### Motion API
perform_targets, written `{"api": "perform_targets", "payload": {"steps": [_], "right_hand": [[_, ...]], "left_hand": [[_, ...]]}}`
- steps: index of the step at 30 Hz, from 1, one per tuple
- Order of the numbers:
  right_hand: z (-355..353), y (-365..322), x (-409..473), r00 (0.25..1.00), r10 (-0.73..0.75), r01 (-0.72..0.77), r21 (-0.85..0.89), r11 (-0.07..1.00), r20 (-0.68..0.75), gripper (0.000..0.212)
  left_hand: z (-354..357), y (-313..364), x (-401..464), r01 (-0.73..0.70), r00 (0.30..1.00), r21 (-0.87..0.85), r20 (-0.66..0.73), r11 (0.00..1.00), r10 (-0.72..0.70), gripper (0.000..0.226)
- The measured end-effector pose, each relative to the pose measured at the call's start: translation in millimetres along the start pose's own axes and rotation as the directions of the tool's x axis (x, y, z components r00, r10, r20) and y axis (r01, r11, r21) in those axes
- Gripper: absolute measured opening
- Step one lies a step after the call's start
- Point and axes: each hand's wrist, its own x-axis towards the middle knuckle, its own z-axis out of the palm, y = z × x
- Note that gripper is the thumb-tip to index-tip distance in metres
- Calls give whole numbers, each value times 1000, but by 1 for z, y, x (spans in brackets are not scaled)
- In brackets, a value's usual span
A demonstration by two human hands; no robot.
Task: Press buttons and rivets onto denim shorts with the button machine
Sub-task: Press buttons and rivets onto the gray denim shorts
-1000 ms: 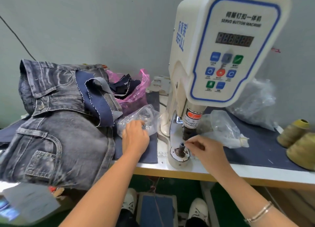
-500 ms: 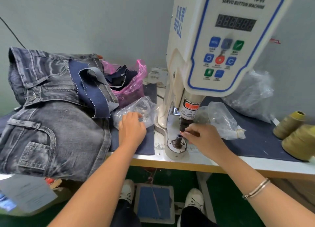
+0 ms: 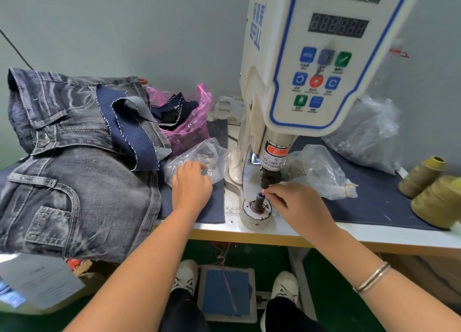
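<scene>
Worktable [image 3: 311,234]: right hand [image 3: 296,204] fingers pinched at die post [image 3: 259,199].

Bright, even light; soft focus, edges warped.

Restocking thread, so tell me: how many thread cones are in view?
2: one olive cone at the table's far right edge, a larger cone just in front of it. More may sit beyond the frame.

White table [image 3: 324,234] – navy mat [image 3: 374,207], denim shorts [image 3: 74,182], button machine [image 3: 311,69], thread cones [image 3: 434,189]
</scene>
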Motion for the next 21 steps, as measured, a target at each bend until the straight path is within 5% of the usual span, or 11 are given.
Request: {"api": "perform_targets", "payload": {"steps": [5, 9, 12, 16, 21], "right_hand": [[5, 0, -7, 999, -27, 26, -40, 999, -37, 16], [8, 4, -5, 976, 218, -215, 267, 939, 21, 7], [5, 6, -3, 977, 201, -215, 283, 935, 77, 7], [4, 5, 0, 982, 157, -178, 224, 958, 110, 14], [5, 4, 1, 985, 131, -149, 172, 974, 112, 17]], "left_hand": [[-4, 4, -2, -46, 997, -10, -62, 999, 46, 30], [-13, 12, -17, -349, 927, -63, -172, 935, 334, 26], [-17, 27, -31, -467, 875, -310, -29, 828, 483, 13], [-21, 60, -44, -74, 848, -681, 341, 729, 405, 11], [-22, 70, -43, 199, 838, -740, 468, 643, 279, 16]]}}
